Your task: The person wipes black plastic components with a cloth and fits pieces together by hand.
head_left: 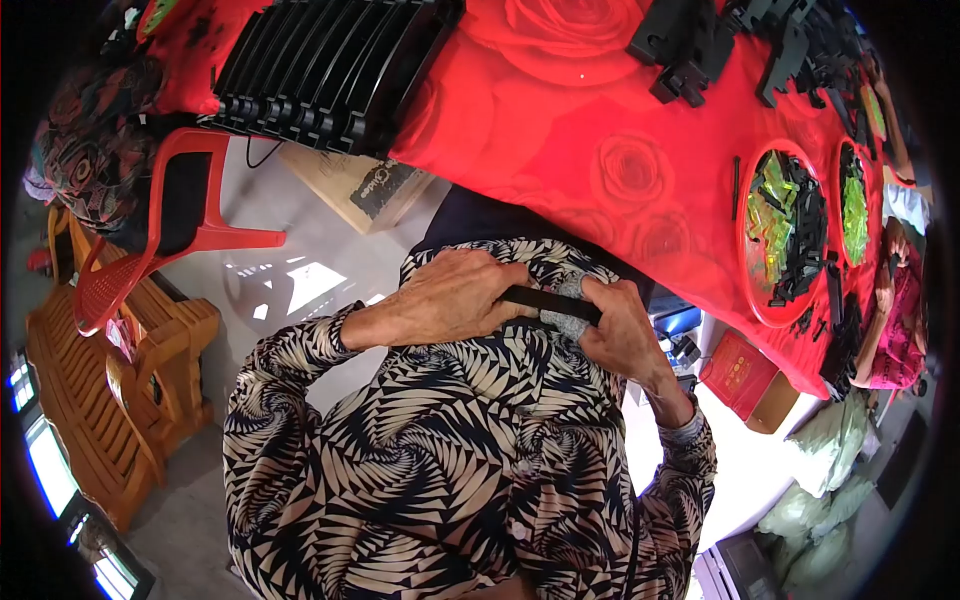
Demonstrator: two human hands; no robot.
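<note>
Between my two hands, close to my body, is a short black bar (549,302). My left hand (450,295) grips its left end, fingers closed round it. The right end is held by my right hand (622,328), thumb and fingers pressed together. A grey speckled cloth or pad (568,322) lies behind and under the bar, beside my right hand. Both hands are in front of the patterned shirt, just below the edge of the red rose-print tablecloth (560,150).
Long black parts (330,60) are lined up at the table's upper left, more black parts (690,50) at upper right. A red-rimmed basket (742,270) holds yellow-green and black pieces. A red chair (215,190) and wooden bench (85,350) stand left. A person in pink (895,335) is far right.
</note>
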